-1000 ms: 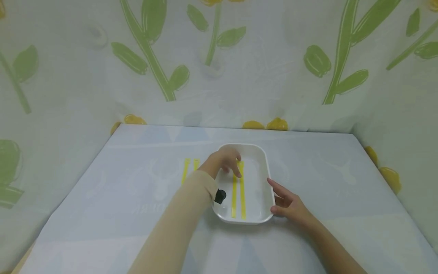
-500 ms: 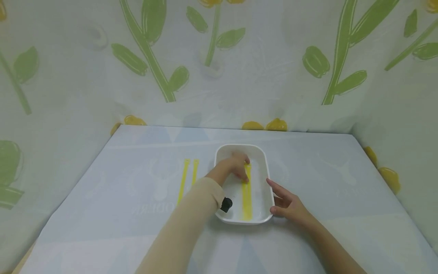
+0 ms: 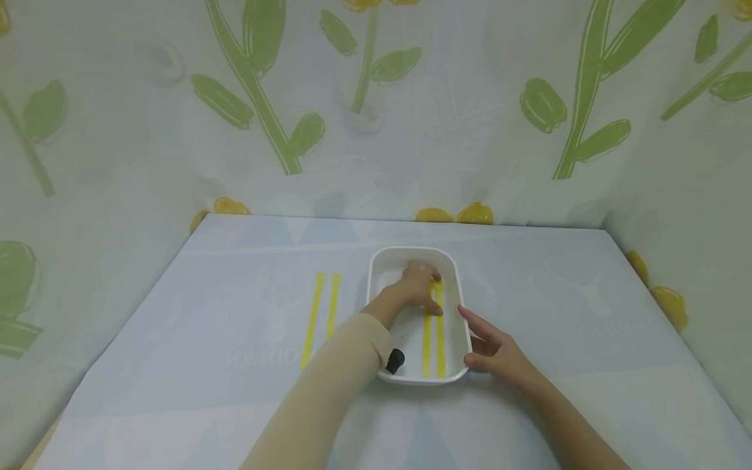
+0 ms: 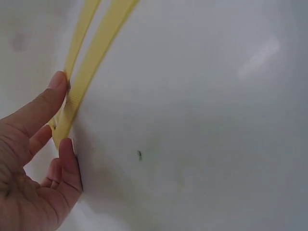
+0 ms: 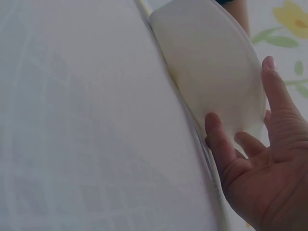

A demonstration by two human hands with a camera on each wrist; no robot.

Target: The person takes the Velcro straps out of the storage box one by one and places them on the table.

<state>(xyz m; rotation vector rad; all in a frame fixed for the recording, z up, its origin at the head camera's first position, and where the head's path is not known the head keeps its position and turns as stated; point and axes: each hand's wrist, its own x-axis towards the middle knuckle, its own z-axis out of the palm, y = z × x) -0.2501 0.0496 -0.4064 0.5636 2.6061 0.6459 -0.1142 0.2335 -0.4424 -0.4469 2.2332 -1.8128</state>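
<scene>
A white rectangular tray with rounded corners stands on the table. Inside lie two yellow strips, side by side along its right part; they look like cable ties, with a ridged patch near the head end. My left hand reaches over the tray's left rim and holds this pair near the far end, its thumb against one edge and fingertips at the end in the left wrist view. My right hand rests against the tray's outer right wall, with extended fingers touching it in the right wrist view. The fingers partly hide the strips' heads.
Another pair of yellow strips lies on the table left of the tray, partly behind the left sleeve. A black wrist camera hangs over the tray's near left corner. Flower-printed cloth encloses the table.
Inside the tray, my left hand has moved right with the two strips, from about the middle toward the right wall. My right hand has stayed at the tray's side.
</scene>
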